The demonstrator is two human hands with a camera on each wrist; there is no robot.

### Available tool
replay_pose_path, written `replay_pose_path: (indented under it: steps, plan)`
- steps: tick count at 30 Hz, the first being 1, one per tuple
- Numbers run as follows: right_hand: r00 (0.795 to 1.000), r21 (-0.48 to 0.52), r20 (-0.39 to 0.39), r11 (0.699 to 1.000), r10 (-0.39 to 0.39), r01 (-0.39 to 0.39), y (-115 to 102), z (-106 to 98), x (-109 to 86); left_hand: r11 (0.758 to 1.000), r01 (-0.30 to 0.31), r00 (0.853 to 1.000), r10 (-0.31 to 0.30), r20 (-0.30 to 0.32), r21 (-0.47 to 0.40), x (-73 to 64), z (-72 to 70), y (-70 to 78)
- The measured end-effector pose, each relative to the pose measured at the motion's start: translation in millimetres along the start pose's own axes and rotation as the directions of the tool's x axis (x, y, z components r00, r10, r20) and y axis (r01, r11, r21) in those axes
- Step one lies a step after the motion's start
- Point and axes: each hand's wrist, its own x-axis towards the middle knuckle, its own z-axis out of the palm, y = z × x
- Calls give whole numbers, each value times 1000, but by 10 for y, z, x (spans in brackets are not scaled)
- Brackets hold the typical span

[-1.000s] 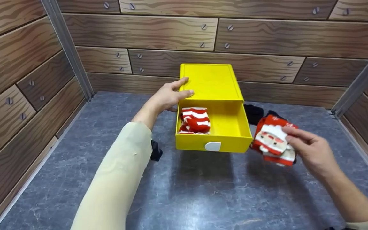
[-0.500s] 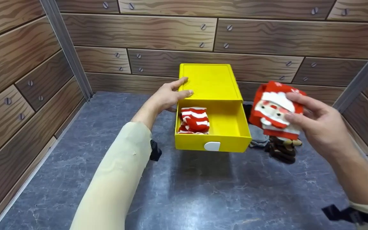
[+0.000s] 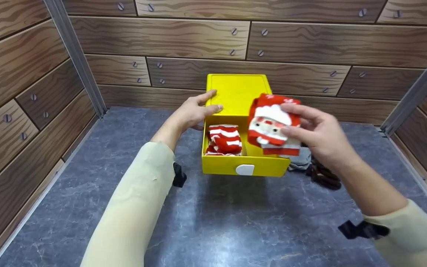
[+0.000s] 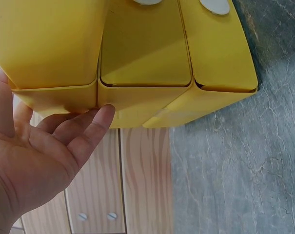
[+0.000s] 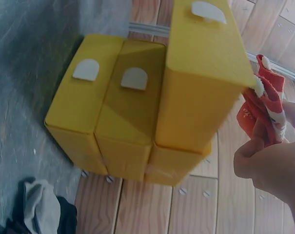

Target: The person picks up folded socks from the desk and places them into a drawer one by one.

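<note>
Folded Santa-face cloth (image 3: 271,124), held over a pulled-out drawer (image 3: 221,165)

Cloth: red and white, above the drawer's right half; pinched by thumb and fingers of the right-hand grip (image 3: 319,135).
Left-hand grip (image 3: 193,111): unclenched, fingers resting on the yellow drawer unit's (image 3: 232,83) left edge.
Striped cloth (image 3: 224,140): red and white, in the drawer, left side.
Unit: three stacked drawers, white tabs, top one extended.
Grey cloth (image 3: 301,160) and dark brown cloth (image 3: 324,177): on the table (image 3: 228,222), right of the unit.

I see plank-patterned walls (image 3: 291,46) edging the grey marbled surface (image 3: 243,218) at back and sides, metal posts (image 3: 75,55) at its back corners, glare (image 3: 217,256) toward its front.
</note>
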Motion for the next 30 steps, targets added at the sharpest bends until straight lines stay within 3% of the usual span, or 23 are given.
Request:
replay_pose_path:
  steps: [4, 11, 15, 19, 25, 30]
  plan:
    - [999, -47, 49, 999, 22, -20, 46, 113, 54, 1000, -3, 1000, 3, 4, -4, 2, 1, 7]
    - [991, -240, 115, 970, 62, -33, 84, 161, 93, 1000, -2, 1000, 2, 8, -6, 17, 5, 5]
    - [988, -309, 148, 951, 34, 14, 91, 169, 105, 1000, -12, 1000, 12, 9, -10, 19, 1, 2]
    - [984, -406, 179, 910, -13, 86, 102, 176, 120, 1000, -13, 1000, 14, 10, -19, 15, -8, -2]
    - [981, -527, 193, 840, -29, 129, 136, 169, 136, 1000, -8, 1000, 8, 12, -21, 14, -6, -6]
    - [979, -556, 204, 823, -4, 119, 150, 139, 134, 1000, -13, 1000, 13, 12, -22, 24, -6, -10]
